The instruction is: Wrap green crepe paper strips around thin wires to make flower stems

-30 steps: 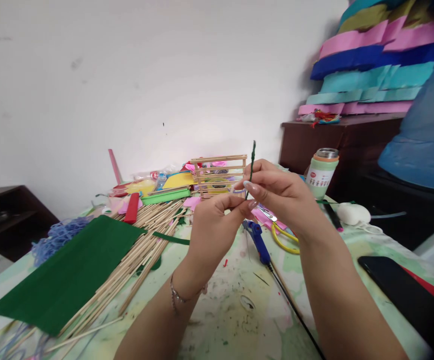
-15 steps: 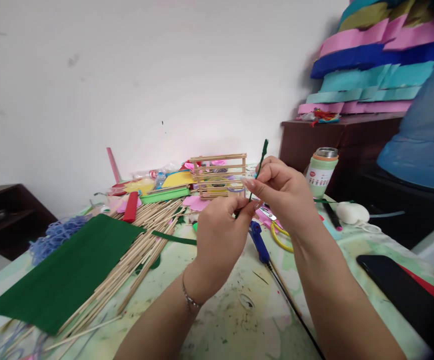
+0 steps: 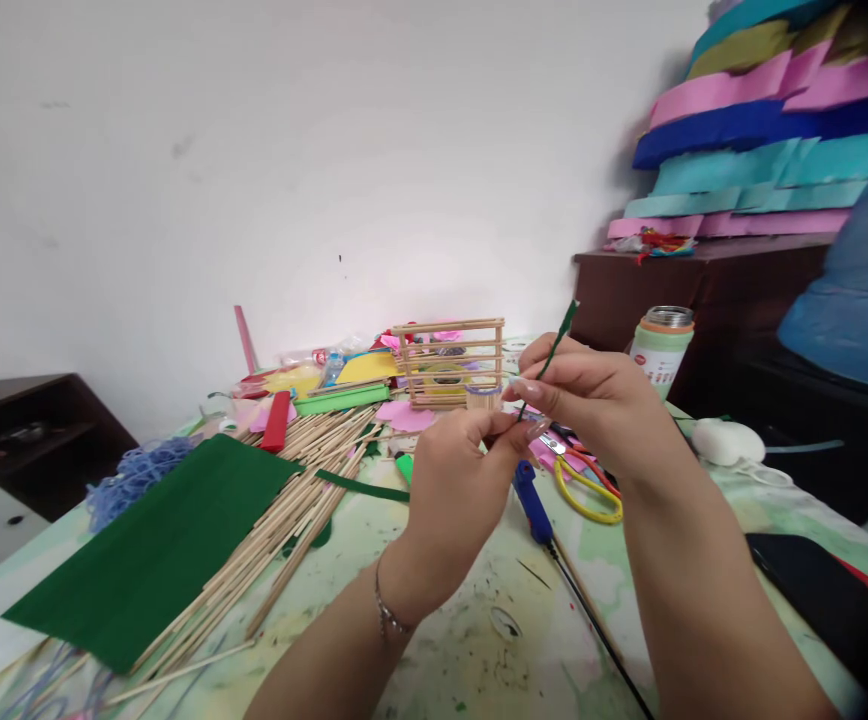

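A thin dark green stem [image 3: 560,335], seemingly wrapped in green strip, slants up to the right between my hands. My left hand [image 3: 453,500] pinches its lower end between thumb and fingers. Just above, my right hand [image 3: 591,395] closes thumb and fingertips around the middle of it. A narrow green strip [image 3: 363,487] runs out to the left from behind my left hand; whether it joins the stem is hidden. Below the hands lie a blue glue gun [image 3: 533,505] with a black cord and yellow-handled scissors [image 3: 588,503].
Many thin wooden sticks [image 3: 284,515] and a green felt sheet [image 3: 156,550] cover the left side. A wooden stick frame [image 3: 449,328] stands at the back. To the right are a bottle [image 3: 660,345], a white mouse-shaped object [image 3: 728,441] and a black phone [image 3: 809,575].
The camera view has turned slightly left, so everything sits further right and lower. The stem leans more to the right, and both hands keep hold of it.
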Motion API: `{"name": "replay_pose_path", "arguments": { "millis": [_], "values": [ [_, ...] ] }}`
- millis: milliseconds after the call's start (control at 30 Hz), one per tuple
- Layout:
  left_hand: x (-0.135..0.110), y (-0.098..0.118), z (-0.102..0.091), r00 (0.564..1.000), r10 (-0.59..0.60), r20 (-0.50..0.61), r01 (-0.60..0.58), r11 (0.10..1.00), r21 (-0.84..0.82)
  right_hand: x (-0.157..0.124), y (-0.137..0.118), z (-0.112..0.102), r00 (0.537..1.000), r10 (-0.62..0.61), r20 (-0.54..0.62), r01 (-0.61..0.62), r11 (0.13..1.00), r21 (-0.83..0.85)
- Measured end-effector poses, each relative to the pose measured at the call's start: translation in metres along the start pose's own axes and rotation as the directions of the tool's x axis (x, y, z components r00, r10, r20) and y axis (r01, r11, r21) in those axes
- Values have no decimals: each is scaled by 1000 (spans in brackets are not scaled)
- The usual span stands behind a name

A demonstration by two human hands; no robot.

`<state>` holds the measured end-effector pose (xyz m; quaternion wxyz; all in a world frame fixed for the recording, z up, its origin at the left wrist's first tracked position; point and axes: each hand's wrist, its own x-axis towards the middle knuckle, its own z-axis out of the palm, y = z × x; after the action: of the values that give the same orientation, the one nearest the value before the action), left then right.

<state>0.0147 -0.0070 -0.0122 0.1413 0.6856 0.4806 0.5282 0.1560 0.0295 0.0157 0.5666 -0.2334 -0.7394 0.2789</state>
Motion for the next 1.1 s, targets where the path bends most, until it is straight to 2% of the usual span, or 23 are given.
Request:
{"name": "replay_pose_path", "arguments": {
  "millis": [200,400,567,667,733,800,867,900,1100],
  "values": [
    [0,-2,4,1000,-11,-29,15,993,121,3,10,7,989,103,-110,-96,993,66],
    [-2,-4,7,999,18,-39,-12,986,167,5,16,10,980,120,-157,-108,990,86],
    [-3,-4,9,998,38,-39,-32,990,140,3,13,11,976,122,-179,-108,990,88],
    [-1,-2,2,999,13,-36,-11,998,54,2,9,10,972,139,-192,-118,986,117],
    [0,0,-2,999,-32,0,32,998,-60,2,6,6,982,133,-138,-113,983,145],
    [1,3,-6,995,-77,60,87,979,-183,2,5,0,994,111,-5,-109,983,146],
    [1,5,-7,989,-100,109,124,961,-248,2,5,-5,990,93,103,-107,984,141],
    [1,6,-6,988,-100,119,128,958,-256,2,6,-6,989,89,117,-106,984,145],
    [2,3,-2,995,-49,88,63,985,-163,3,12,5,992,93,-83,-83,989,126]
  ]
}}
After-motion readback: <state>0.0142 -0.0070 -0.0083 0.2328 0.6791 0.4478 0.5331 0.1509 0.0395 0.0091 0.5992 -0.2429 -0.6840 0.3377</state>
